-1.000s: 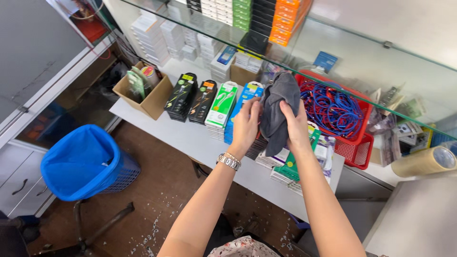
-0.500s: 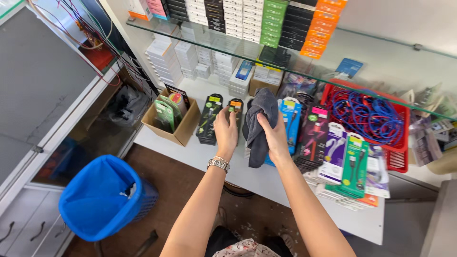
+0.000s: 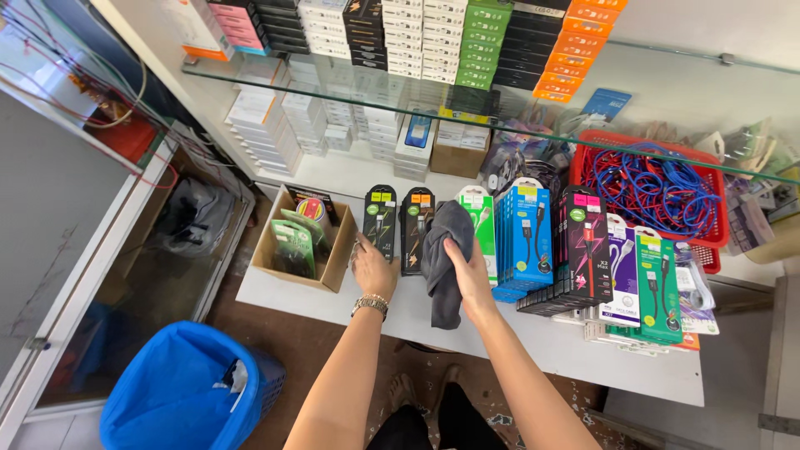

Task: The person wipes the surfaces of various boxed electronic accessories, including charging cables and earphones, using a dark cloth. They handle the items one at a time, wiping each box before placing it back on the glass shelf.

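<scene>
My right hand [image 3: 469, 271] grips a dark grey cloth [image 3: 443, 258] and presses it against a black cable pack [image 3: 416, 225] and a green-and-white pack [image 3: 478, 218] lying on the white shelf [image 3: 500, 333]. My left hand [image 3: 373, 268], with a wristwatch, rests on the lower end of another black cable pack [image 3: 380, 218]. Both packs lie side by side at the left end of a row of boxed cables.
A cardboard box [image 3: 300, 242] with small packs sits left of my hands. Blue packs [image 3: 523, 237], dark packs [image 3: 583, 246] and green packs [image 3: 658, 283] lie to the right. A red basket [image 3: 650, 187] holds cables. A blue bin [image 3: 179, 392] stands on the floor.
My hands and the cloth have moved left along the row, from the blue and green packs to the black packs near the cardboard box.
</scene>
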